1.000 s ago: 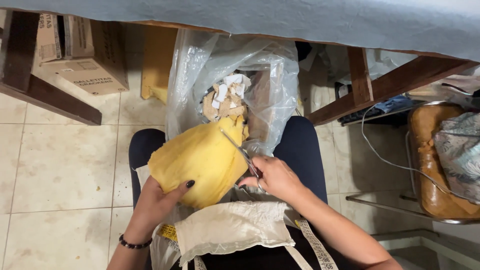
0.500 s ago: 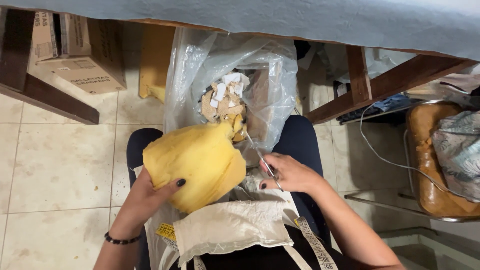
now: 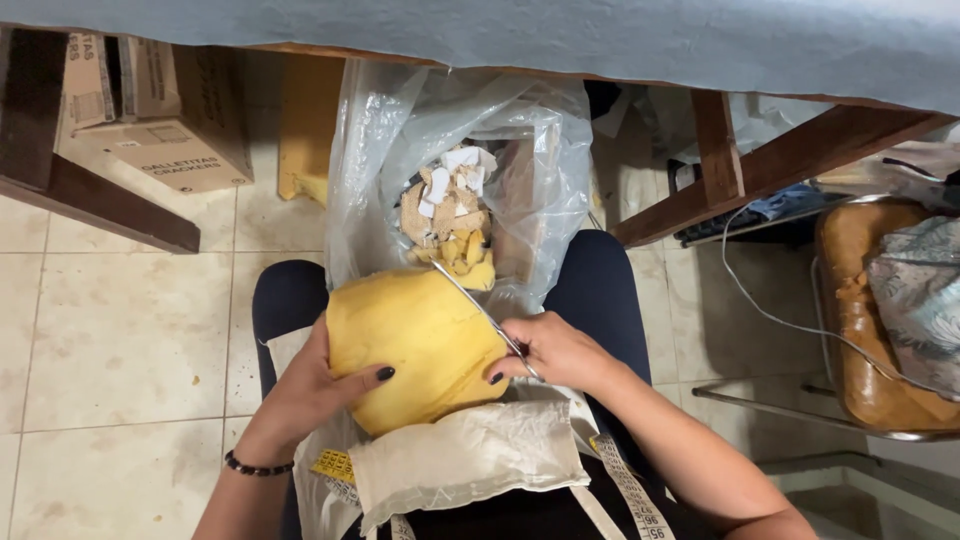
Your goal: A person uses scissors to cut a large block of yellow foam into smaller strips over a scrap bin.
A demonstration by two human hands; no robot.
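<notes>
Gripping the yellow foam piece over my lap, my left hand curls its fingers around its near-left side; my right hand is closed on scissors at its right edge.

The left hand cupped a rounded yellow foam piece over the lap, while the right hand gripped metal scissors whose blades lay against the piece's upper right edge. Just beyond the knees stood a clear plastic bag of yellow and white scraps, under the edge of the blue-covered table. A cream cloth and a measuring tape lay on the lap.
</notes>
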